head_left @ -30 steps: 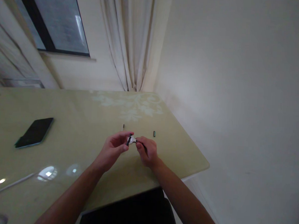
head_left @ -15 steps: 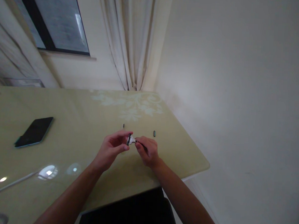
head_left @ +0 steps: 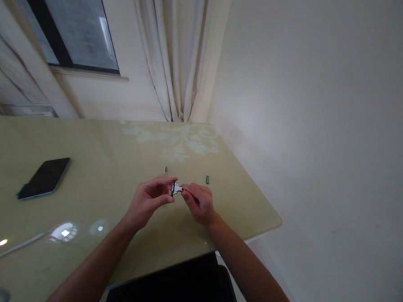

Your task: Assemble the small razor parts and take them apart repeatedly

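My right hand (head_left: 199, 202) is closed around the dark handle of a razor (head_left: 177, 189), whose silver neck and crosswise head point left. The thumb and fingertips of my left hand (head_left: 150, 198) pinch that dark head at its two ends. Both hands are held above the near part of the table. Just beyond them lies a small dark piece with a greenish stripe (head_left: 207, 179), which looks like a blade cartridge. Past my left fingers, a small pale, narrow object (head_left: 165, 169) is partly hidden and too small to name.
The glossy yellow-green table (head_left: 246, 203) ends at a rounded corner on the right, near the wall. A dark flat tablet-like object (head_left: 44, 179) lies at the left. A white cable (head_left: 17, 246) runs across the near left. Below the table edge is a black surface (head_left: 174, 285).
The view has shifted very slightly. Both hands keep the same hold on the razor, with almost no visible movement.
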Action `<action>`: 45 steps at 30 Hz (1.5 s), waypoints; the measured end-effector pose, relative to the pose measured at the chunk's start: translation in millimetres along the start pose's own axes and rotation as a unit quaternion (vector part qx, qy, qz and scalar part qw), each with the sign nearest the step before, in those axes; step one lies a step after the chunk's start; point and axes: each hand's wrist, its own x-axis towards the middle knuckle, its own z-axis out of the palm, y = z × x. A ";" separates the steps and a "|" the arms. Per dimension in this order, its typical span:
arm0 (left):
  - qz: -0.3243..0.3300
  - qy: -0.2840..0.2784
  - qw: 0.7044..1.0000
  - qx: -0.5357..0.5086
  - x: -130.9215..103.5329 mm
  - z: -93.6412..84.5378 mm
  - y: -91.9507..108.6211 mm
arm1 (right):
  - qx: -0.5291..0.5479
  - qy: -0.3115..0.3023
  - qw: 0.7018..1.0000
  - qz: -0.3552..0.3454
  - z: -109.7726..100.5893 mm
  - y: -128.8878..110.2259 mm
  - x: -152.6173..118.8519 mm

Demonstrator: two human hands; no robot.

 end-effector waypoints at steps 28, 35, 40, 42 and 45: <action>-0.017 -0.026 0.998 0.054 2.8 -5.8 7.9 | 0.017 -0.011 0.999 0.031 0.5 -0.7 -0.2; -0.008 -0.025 0.997 0.075 3.1 -6.9 5.9 | 0.002 -0.016 0.999 0.029 0.0 2.6 -0.5; -0.002 -0.028 0.992 0.120 5.7 -6.4 9.5 | 0.001 -0.025 0.999 0.025 -1.3 8.4 2.0; -0.004 -0.040 0.989 0.142 7.3 -7.8 11.4 | 0.022 -0.019 0.999 0.044 0.0 9.2 3.9; 0.000 -0.036 0.986 0.162 10.9 -11.6 11.9 | 0.057 0.009 0.994 0.095 3.2 9.6 7.6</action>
